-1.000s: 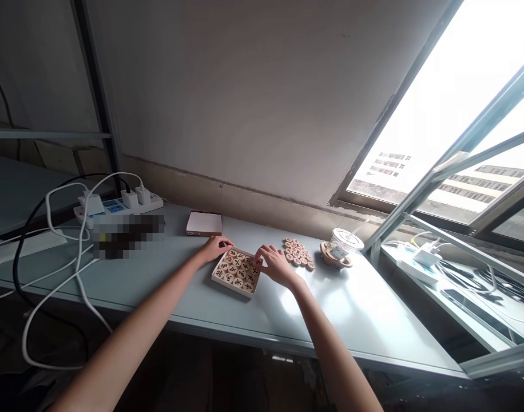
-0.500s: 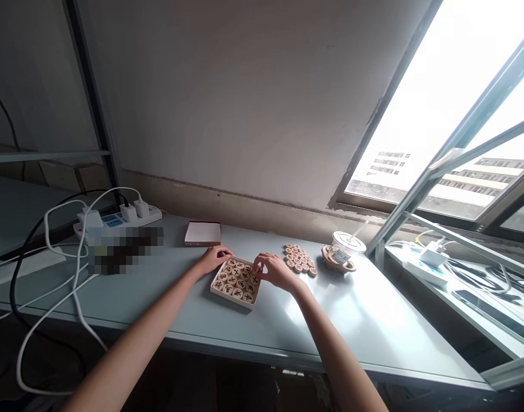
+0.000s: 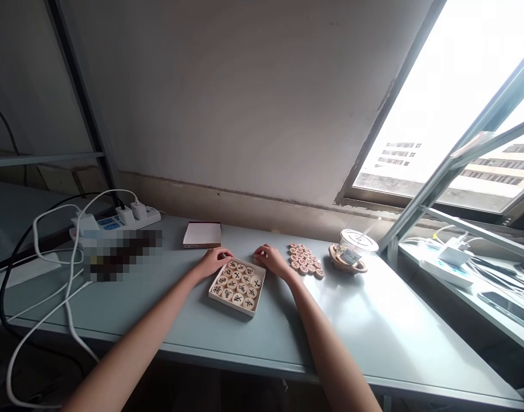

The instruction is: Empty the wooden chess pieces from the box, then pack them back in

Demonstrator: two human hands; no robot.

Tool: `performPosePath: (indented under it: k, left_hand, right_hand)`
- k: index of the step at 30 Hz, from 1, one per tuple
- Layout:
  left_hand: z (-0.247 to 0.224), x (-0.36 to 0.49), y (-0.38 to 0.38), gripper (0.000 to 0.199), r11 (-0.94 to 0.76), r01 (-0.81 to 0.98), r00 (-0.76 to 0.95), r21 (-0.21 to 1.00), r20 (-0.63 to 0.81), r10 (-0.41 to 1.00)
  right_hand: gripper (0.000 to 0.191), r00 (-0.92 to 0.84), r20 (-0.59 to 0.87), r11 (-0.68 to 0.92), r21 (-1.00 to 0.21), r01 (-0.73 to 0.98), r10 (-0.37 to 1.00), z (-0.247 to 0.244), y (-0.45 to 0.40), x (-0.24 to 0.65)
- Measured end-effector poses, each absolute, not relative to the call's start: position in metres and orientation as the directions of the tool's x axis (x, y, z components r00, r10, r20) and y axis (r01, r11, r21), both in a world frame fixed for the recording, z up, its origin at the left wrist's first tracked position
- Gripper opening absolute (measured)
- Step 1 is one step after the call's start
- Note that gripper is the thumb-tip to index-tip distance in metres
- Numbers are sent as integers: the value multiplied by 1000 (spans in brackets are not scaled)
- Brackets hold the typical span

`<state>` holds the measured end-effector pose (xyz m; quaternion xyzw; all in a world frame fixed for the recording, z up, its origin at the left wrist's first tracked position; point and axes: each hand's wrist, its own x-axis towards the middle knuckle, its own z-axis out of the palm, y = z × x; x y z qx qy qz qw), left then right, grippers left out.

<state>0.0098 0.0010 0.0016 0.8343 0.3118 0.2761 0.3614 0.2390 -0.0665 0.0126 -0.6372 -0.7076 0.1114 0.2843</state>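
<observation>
A shallow white box sits near the middle of the desk, filled with rows of round wooden Chinese chess pieces marked in black. At the box's far left corner is my left hand, its fingers curled against the edge. My right hand rests just past the far right corner, fingertips drawn together low by the desk; whatever they may hold is hidden. To its right lies a group of red-marked chess pieces, flat on the desk.
Behind the box stands an open, pale-lined box lid. A lidded plastic cup with a straw stands in a small woven basket on the right. On the left lie a power strip, chargers and looping white cables. A blurred patch covers something nearby.
My right hand has moved off the box's right side to beyond its far right corner, uncovering pieces there. My left hand stays by the far left corner. The view has shifted slightly.
</observation>
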Motion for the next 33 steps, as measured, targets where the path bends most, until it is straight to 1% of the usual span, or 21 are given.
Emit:
performPosePath:
  k: [3, 7, 9, 11, 13, 14, 15, 16, 18, 20, 21, 22, 23, 24, 26, 28, 29, 31, 33]
  left_hand:
    - [1, 11, 2, 30, -563, 326, 660, 759, 244, 711]
    - [0, 11, 2, 32, -577, 336, 644, 745, 265, 718]
    - [-1, 10, 2, 32, -588, 338, 642, 735, 276, 715]
    - [-2, 9, 3, 32, -607, 341, 646, 718, 289, 706]
    - [-3, 9, 3, 31, -623, 344, 648, 703, 303, 699]
    - [-3, 9, 3, 31, -628, 345, 647, 698, 307, 698]
    - [-2, 9, 3, 30, -632, 348, 647, 693, 310, 697]
    - [-2, 8, 3, 30, -634, 352, 647, 689, 311, 696]
    - [-1, 7, 3, 31, -642, 361, 657, 676, 305, 690]
    - [0, 5, 5, 32, -658, 377, 662, 652, 307, 684]
    - [1, 4, 6, 32, -665, 389, 657, 638, 314, 686]
    - [1, 3, 8, 31, -669, 402, 647, 625, 323, 691]
    - [1, 2, 9, 31, -672, 413, 635, 615, 335, 696]
    - [1, 2, 9, 31, -674, 419, 625, 609, 345, 700]
    - [1, 1, 10, 30, -673, 413, 621, 613, 351, 701]
    - [1, 2, 9, 30, -671, 399, 630, 625, 345, 696]
    - [0, 2, 8, 30, -668, 397, 629, 630, 343, 698]
    - [0, 3, 8, 30, -661, 401, 622, 635, 342, 705]
    - [-1, 3, 7, 30, -660, 405, 612, 632, 349, 710]
  right_hand:
    - [14, -30, 320, 162, -393, 905, 947, 9, -73, 236]
    - [16, -41, 293, 125, -276, 953, 955, 12, -77, 239]
    - [16, 33, 336, 29, -178, 984, 941, 11, -78, 249]
    - [19, 146, 391, -119, -93, 989, 909, 10, -79, 262]
    - [20, 237, 433, -230, -69, 971, 870, 11, -81, 272]
    - [21, 258, 453, -249, -80, 965, 853, 13, -82, 274]
    - [21, 258, 473, -238, -104, 966, 842, 15, -84, 273]
    - [22, 235, 487, -194, -134, 972, 841, 20, -86, 270]
    - [22, 113, 455, -19, -207, 978, 883, 30, -90, 257]
    - [22, -73, 301, 166, -299, 940, 951, 39, -95, 241]
    - [23, -152, 200, 215, -343, 915, 968, 43, -97, 233]
    - [26, -205, 108, 231, -373, 899, 973, 45, -99, 226]
    - [30, -226, 50, 227, -385, 894, 973, 47, -101, 220]
    - [34, -221, 44, 221, -384, 896, 974, 47, -103, 216]
    - [40, -190, 147, 231, -362, 903, 971, 48, -106, 212]
    - [39, -194, 227, 263, -332, 906, 954, 49, -109, 210]
    - [36, -208, 220, 272, -317, 908, 953, 50, -110, 209]
    - [28, -241, 144, 273, -281, 920, 960, 54, -113, 206]
    - [24, -224, 111, 244, -220, 944, 968, 59, -117, 201]
